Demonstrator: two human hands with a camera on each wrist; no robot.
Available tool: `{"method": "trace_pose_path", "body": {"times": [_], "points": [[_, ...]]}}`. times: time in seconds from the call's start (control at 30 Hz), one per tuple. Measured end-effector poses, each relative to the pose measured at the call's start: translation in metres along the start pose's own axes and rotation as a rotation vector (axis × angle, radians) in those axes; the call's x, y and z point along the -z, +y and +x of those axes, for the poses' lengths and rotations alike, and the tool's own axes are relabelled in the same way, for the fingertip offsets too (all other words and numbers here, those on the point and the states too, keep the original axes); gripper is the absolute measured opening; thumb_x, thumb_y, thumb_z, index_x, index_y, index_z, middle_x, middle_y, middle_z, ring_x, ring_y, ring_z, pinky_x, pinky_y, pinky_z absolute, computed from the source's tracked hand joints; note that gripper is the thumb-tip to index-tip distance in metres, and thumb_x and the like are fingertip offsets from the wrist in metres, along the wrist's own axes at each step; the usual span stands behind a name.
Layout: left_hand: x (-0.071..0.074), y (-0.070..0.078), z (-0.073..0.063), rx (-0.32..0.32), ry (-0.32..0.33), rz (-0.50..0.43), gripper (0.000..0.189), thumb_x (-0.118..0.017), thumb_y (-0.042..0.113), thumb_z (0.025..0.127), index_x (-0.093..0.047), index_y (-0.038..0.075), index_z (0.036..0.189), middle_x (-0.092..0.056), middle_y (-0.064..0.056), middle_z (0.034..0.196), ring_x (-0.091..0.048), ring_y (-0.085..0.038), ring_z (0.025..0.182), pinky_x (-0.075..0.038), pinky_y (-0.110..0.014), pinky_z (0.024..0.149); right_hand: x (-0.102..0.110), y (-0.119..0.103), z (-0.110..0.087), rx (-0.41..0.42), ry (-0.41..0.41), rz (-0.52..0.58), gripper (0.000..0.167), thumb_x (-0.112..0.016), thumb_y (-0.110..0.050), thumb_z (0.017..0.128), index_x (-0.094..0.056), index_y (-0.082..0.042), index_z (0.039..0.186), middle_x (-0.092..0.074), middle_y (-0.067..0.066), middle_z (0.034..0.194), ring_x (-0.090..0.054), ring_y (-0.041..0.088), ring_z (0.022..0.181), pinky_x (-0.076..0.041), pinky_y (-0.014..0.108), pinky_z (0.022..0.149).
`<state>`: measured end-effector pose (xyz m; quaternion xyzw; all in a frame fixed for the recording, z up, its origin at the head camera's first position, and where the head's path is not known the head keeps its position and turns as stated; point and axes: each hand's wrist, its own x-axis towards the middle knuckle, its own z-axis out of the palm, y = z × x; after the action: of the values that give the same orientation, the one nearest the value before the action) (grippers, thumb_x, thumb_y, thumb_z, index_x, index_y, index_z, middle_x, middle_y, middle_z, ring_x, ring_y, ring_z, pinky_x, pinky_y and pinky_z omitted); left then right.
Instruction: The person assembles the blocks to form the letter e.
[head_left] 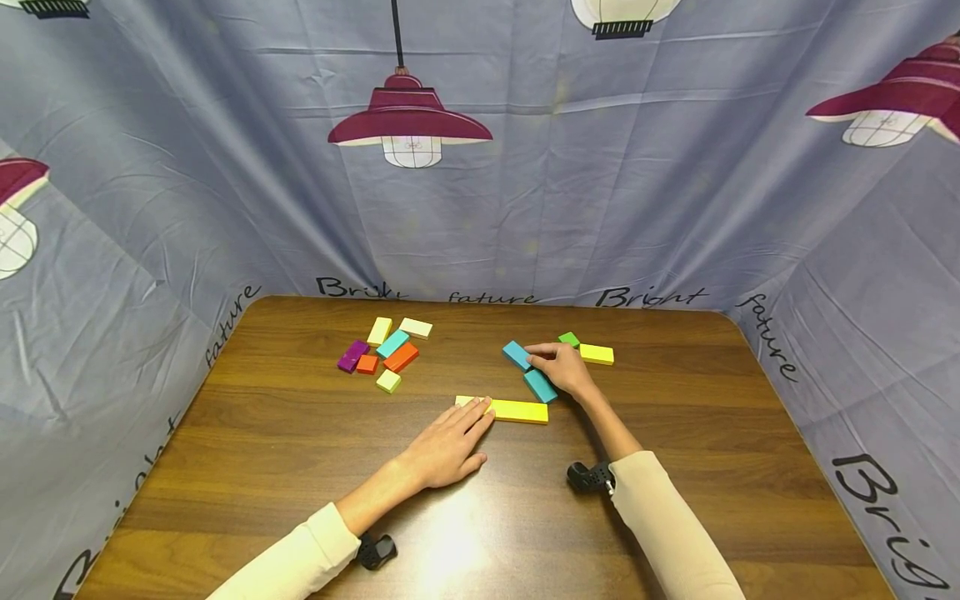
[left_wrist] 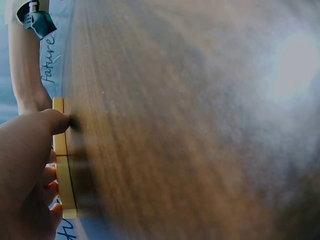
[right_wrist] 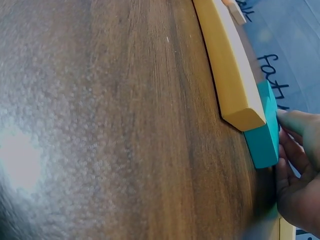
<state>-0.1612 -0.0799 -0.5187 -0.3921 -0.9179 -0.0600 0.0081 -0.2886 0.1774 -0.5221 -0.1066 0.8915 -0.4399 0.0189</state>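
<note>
Two blocks lie end to end in a row near the table's middle, a pale yellow block (head_left: 463,401) and a bright yellow block (head_left: 521,412). My left hand (head_left: 447,446) rests on this row with fingers extended over the join. In the left wrist view the row's edge (left_wrist: 66,185) shows beside the fingers. My right hand (head_left: 561,367) pinches the right end of a blue block (head_left: 515,354) farther back. Just in front of that hand lies a teal block (head_left: 540,386); the right wrist view shows this teal block (right_wrist: 264,142) partly behind the yellow block (right_wrist: 227,65).
A green block (head_left: 568,338) and another yellow block (head_left: 597,355) lie right of the right hand. At the back left is a loose cluster: a purple block (head_left: 353,356), an orange block (head_left: 401,357), a cream block (head_left: 416,327) and several others. Printed cloth (head_left: 480,217) surrounds the wooden table (head_left: 262,450).
</note>
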Motion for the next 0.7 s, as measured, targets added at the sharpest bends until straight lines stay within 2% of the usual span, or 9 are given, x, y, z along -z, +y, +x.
{"method": "trace_pose_path", "body": {"times": [0.3, 0.7], "points": [[0.0005, 0.0001, 0.0002, 0.006, -0.003, -0.002, 0.065, -0.055, 0.038, 0.101, -0.038, 0.002, 0.152, -0.030, -0.015, 0.159, -0.027, -0.029, 0.146, -0.025, -0.044, 0.117, -0.0003, -0.0009, 0.0020, -0.060, -0.043, -0.010, 0.029, -0.069, -0.021, 0.095, -0.073, -0.010, 0.122, -0.066, 0.018, 0.124, -0.063, 0.028, 0.095, -0.048, 0.032, 0.069], [0.0004, 0.0000, 0.0005, 0.007, 0.000, -0.004, 0.065, -0.055, 0.038, 0.101, -0.038, 0.002, 0.152, -0.030, -0.015, 0.159, -0.027, -0.029, 0.146, -0.025, -0.045, 0.117, -0.0001, -0.0013, 0.0020, -0.054, -0.069, -0.007, 0.029, -0.068, -0.022, 0.097, -0.073, -0.008, 0.122, -0.065, 0.020, 0.126, -0.062, 0.026, 0.091, -0.049, 0.031, 0.068]]}}
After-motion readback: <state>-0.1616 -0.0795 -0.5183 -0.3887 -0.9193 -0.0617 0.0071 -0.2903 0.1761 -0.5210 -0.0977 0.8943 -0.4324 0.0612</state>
